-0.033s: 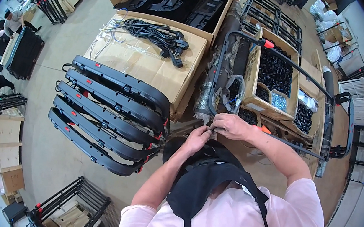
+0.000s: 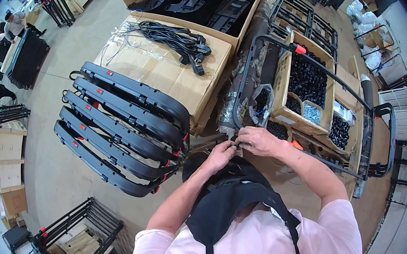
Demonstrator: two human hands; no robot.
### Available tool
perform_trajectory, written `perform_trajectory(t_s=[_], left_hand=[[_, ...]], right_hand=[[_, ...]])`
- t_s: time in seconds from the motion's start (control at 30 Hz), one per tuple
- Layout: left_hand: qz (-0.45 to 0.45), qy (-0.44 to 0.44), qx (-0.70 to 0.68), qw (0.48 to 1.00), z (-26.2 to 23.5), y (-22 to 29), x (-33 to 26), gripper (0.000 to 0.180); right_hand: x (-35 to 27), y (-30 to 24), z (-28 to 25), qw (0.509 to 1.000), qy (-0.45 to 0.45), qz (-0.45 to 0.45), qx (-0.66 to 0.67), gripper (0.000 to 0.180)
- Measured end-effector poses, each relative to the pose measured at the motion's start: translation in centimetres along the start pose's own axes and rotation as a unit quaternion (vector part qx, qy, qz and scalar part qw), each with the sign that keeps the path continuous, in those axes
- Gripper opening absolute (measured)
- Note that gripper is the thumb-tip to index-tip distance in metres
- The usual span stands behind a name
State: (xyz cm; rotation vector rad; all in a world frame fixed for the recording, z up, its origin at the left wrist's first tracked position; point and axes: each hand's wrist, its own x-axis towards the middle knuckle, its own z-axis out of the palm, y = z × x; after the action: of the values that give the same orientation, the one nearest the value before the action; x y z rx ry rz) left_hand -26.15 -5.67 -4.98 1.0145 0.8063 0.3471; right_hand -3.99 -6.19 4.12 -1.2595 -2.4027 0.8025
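Note:
My left hand (image 2: 221, 156) and my right hand (image 2: 259, 141) meet in front of my dark apron (image 2: 222, 201). The fingertips of both are pinched together around something small that they hide. Just beyond my right hand is the near left corner of a black tubular frame (image 2: 240, 93) with red fittings, which lies across the workbench. I cannot tell whether my fingers touch it. Under the frame, a cardboard box (image 2: 281, 93) holds many small black parts (image 2: 308, 79). A clear bag of dark parts (image 2: 262, 101) sits left of that box.
Several black curved panels (image 2: 123, 111) with red tabs stand in a row at my left. Behind them, coiled black cables (image 2: 173, 41) lie on a closed carton (image 2: 197, 93). An open carton (image 2: 243, 40) of black mouldings is farther back. More tubular frames (image 2: 82, 224) stand at lower left.

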Motion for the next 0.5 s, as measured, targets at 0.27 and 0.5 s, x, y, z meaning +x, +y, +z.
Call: perform_trajectory(t_s=[0.27,0.5], left_hand=[[-0.032,0.001,0.003,0.999,-0.1,-0.2,0.2,0.024],[-0.01,0.028,0.057,0.998,0.4,-0.4,0.5,0.022]], right_hand=[[1.2,-0.7,-0.1,0.993,-0.08,0.032,-0.082,0.02],[-0.3,-0.8,1.8,0.995,-0.04,0.055,-0.07,0.018]])
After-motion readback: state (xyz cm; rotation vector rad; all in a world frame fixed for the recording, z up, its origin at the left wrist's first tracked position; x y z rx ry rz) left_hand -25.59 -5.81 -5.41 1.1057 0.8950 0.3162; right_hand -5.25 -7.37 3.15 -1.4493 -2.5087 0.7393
